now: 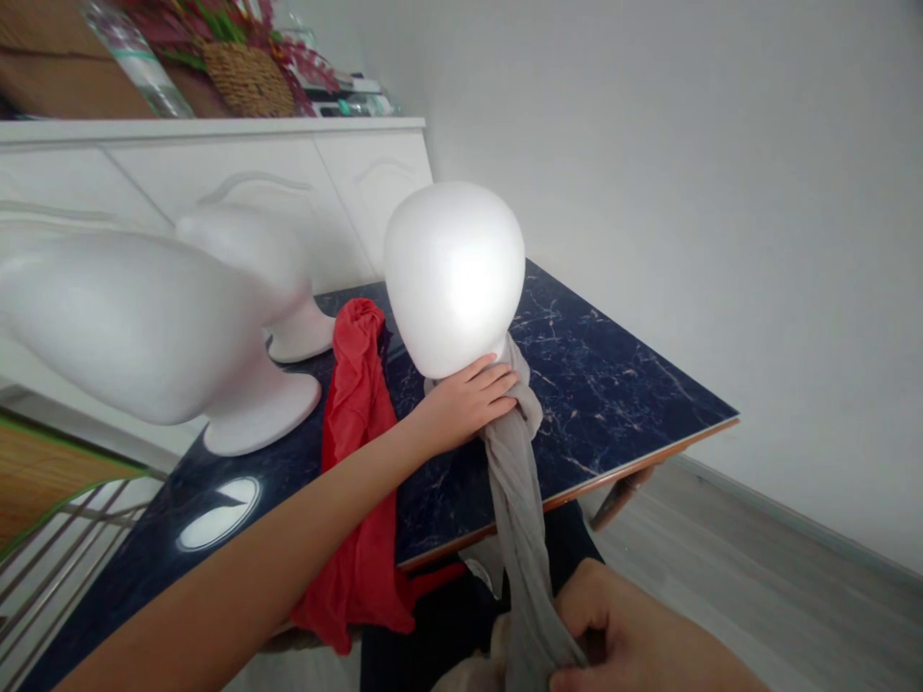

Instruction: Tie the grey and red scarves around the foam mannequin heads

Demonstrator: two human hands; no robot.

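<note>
The room is evenly and brightly lit, soft daylight with no hard shadows. The white foam head is almost blown out, its surface detail lost in glare. A pale oval reflection shines on the glossy dark table near its left edge. Everything leans and bows toward the picture's edges: the nearest foam form swells large and slightly soft at the left, and the right hand at the bottom is blurred.
</note>
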